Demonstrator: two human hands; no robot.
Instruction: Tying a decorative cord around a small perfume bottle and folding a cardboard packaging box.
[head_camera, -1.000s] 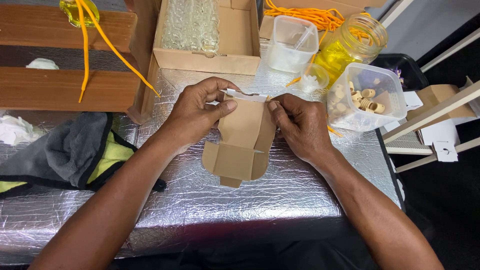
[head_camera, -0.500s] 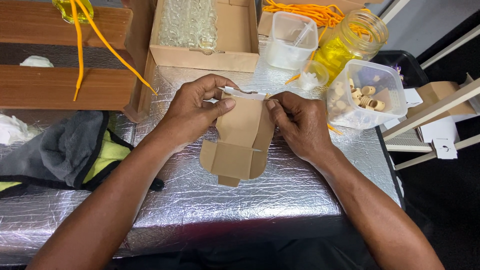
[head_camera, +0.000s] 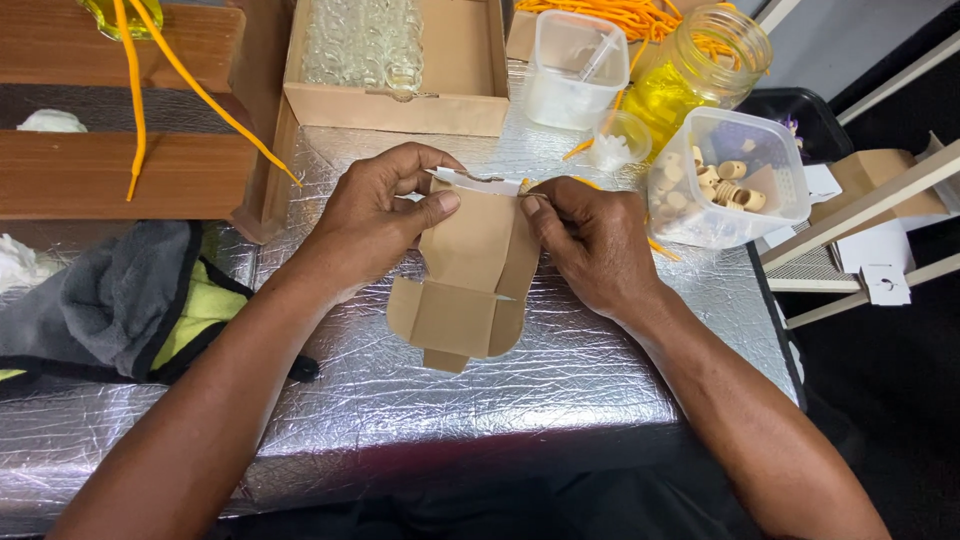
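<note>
I see the flat brown cardboard box blank (head_camera: 468, 285) held up over the middle of the foil-covered table (head_camera: 560, 390), long axis running away from me. Left hand (head_camera: 385, 215) and right hand (head_camera: 590, 240) both pinch its far top edge, equally near.

small craft packing workshop | foil-covered bench (head_camera: 560, 400) | tub of corks (head_camera: 725, 180) | carton of glass bottles (head_camera: 395, 60)

Carton (head_camera: 470, 285): small flat-cut box of plain brown card, partly folded, bottom flaps open and splayed toward the viewer. Held upright-tilted above the silver foil tabletop, near its middle. Top edge carries a white strip, pinched between left hand (head_camera: 385, 215) and right hand (head_camera: 590, 245) at the upper corners.
</note>
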